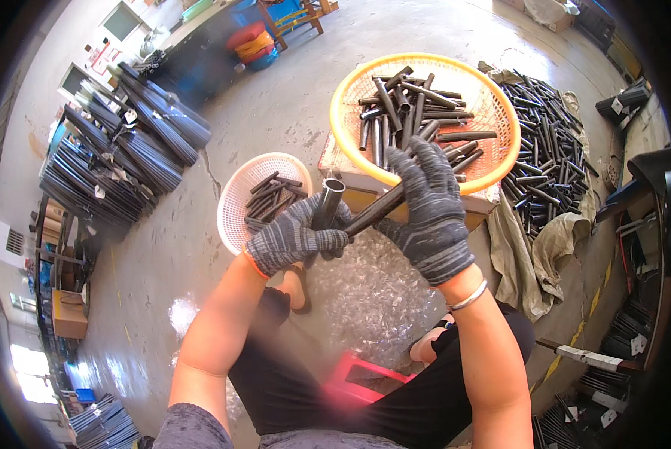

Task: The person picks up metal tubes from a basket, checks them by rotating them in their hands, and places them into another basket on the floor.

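1. Left hand (294, 238), in a grey knitted glove, clenched around a short black tube (328, 203) held upright, its open end facing up, in front of the person's knees.
2. Right hand (427, 209), likewise gloved, grasping a longer black tube (373, 212) that slants down toward the left hand; its lower end lies just beside the short tube, and whether the two touch cannot be told.
3. Orange basket (492, 161), round and perforated, resting on a low box (350, 179) directly beyond the right hand and holding loose black tubes.
4. White basket (234, 202), smaller, on the floor just beyond the left hand, holding a few short black tubes.
5. Heap of black tubes (549, 150) on a sack (530, 247), to the right of the orange basket.
6. Bundles of long dark rods (118, 157), stacked at the left, well apart from both hands.
7. Pale shavings (373, 292) strewn over the floor between the person's feet.
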A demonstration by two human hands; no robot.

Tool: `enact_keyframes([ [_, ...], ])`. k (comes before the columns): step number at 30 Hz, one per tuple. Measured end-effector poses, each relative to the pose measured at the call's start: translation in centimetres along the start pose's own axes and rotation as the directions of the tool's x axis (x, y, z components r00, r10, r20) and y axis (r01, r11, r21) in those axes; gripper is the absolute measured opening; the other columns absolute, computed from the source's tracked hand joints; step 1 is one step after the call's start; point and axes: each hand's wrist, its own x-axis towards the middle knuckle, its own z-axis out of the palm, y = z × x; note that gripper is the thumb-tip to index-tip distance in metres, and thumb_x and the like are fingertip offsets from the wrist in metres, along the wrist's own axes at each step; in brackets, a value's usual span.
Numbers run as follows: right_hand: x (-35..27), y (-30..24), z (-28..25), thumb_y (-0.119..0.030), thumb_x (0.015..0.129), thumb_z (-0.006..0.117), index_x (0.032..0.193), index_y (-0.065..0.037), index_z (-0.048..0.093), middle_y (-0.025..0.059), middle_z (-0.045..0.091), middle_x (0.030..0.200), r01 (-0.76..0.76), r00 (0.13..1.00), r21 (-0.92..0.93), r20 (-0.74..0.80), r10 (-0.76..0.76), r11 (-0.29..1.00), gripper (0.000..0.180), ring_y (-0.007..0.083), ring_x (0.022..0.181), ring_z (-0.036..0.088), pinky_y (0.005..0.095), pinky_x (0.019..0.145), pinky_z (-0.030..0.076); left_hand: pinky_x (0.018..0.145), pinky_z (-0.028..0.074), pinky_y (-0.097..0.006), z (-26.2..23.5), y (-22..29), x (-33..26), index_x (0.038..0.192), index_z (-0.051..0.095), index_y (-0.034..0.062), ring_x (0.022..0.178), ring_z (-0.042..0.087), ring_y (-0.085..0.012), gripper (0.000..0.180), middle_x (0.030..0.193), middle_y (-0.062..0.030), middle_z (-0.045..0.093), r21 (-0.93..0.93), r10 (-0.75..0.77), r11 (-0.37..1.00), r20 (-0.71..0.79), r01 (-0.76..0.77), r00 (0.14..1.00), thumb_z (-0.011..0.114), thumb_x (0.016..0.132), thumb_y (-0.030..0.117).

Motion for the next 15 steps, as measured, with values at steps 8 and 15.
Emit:
enact_keyframes([
  [8,0.1,0.5,1.5,0.005,0.077,0.066,0.122,-0.004,0.049,0.0027,0.055,0.1,-0.492,0.869,0.667,0.336,0.363,0.56,0.049,0.0089,0.089,0.052,0.0248,0.081,0.047,0.073,0.053,-0.032,0.2,-2.5,0.9,0.112,0.053,0.0013,0.087,0.063,-0.0177,0.031,0.095,-0.0095,0.064,-0.167,-0.1,0.978,0.124,0.121,0.987,0.064,0.084,0.006],
  [15,-0.8,0.0,3.6,-0.003,0.073,0.073,0.125,-0.003,0.046,0.0054,0.057,0.106,-0.414,0.894,0.547,0.397,0.21,0.728,0.059,0.0132,0.097,0.054,0.028,0.084,0.047,0.068,0.053,-0.029,0.4,-1.2,1.2,0.113,0.053,0.002,0.08,0.064,-0.018,0.036,0.091,-0.011,0.065,-0.245,-0.082,0.962,0.165,0.121,0.983,0.066,0.081,0.013],
])
